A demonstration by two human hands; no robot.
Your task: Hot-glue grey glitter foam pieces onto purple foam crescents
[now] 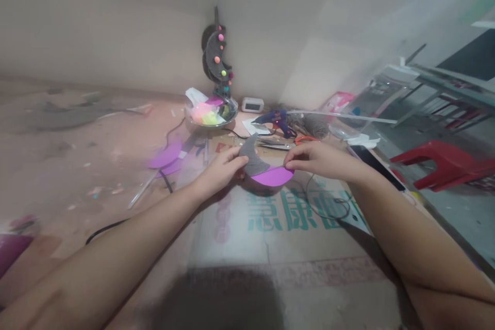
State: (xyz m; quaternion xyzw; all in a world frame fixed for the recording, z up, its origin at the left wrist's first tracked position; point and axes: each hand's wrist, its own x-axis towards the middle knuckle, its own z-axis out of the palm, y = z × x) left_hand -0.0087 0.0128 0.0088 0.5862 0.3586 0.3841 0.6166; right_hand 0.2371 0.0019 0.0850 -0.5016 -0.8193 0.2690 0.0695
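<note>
Both my hands hold one crescent-shaped craft piece above the cardboard sheet [278,247]. The piece has a grey felt crescent [252,157] on top and a purple crescent [273,176] underneath. My left hand [222,169] pinches the grey part at its left side. My right hand [319,160] pinches the purple tip at the right. The fingers of both hands are closed on the piece.
A blue glue gun [275,120] lies behind the hands, beside scissors with orange handles [303,139]. A clear bowl of coloured pompoms [211,112] and a finished grey crescent decoration [217,59] stand against the wall. Purple cut-outs [167,157] lie left. A red stool [444,162] stands right.
</note>
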